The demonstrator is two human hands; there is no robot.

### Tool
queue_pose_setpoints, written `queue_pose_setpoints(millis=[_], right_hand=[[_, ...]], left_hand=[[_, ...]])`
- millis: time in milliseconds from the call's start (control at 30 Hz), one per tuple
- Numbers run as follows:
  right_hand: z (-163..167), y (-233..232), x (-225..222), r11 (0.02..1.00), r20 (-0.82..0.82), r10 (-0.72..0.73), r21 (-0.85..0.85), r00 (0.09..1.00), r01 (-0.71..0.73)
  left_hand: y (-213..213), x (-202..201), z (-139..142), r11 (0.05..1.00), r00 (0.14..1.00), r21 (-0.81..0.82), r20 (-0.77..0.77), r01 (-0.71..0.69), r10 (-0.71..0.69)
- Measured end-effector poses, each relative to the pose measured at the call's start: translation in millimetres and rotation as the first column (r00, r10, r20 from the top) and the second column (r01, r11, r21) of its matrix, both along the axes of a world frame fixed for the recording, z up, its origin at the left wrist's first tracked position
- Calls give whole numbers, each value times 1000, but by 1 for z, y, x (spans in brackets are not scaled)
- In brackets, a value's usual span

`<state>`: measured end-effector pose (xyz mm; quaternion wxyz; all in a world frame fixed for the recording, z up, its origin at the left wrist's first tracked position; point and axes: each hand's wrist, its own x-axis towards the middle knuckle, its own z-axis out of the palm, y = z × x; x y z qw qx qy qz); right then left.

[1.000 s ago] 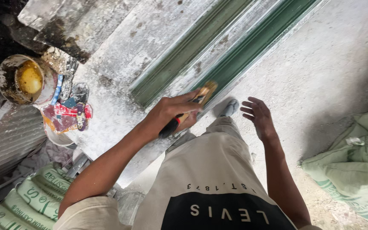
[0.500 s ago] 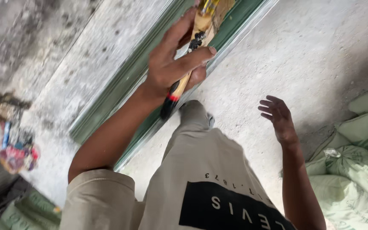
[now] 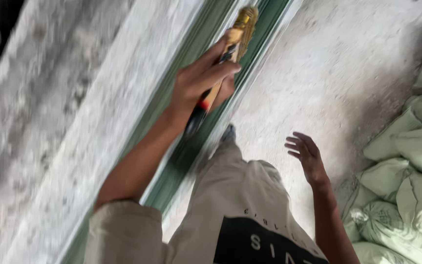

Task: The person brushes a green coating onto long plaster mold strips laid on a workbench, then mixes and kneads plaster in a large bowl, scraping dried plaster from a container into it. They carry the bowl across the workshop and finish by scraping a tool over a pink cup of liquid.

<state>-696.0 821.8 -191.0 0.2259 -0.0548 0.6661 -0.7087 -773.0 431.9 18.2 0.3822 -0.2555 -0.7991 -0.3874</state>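
Left hand (image 3: pixel 202 80) clenched around a paintbrush (image 3: pixel 223 63), bristles on the green frame (image 3: pixel 181 161); right hand (image 3: pixel 308 156) released, empty. Green coat visible along the frame; completeness cannot be judged.

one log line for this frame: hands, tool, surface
left hand: grips paintbrush, bristles on green frame | right hand: open, empty, above concrete floor | pale green sacks at right

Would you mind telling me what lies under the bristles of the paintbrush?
The left hand holds the paintbrush with its bristles over the green frame along the grey wall. The spot beneath them is covered; contact is unclear.
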Motion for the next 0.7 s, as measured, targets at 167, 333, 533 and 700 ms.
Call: queue_pose_setpoints(millis=[167, 333, 533, 700], right_hand=[[6, 36, -116, 972, -195, -24, -234, 981, -22], [-22, 66, -244, 978, 24, -88, -185, 996, 91], [-23, 114, -430, 993, 131, -114, 13, 985, 113], [12, 148, -557, 955, 136, -50, 296, 989, 8]], left_hand=[[44, -136, 6, 989, 993, 142, -108, -38, 54], [92, -286, -20, 995, 979, 31, 177, 93, -97], [159, -448, -44, 975, 963, 64, -159, -212, 220], [189, -569, -23, 997, 969, 64, 236, 53, -67]])
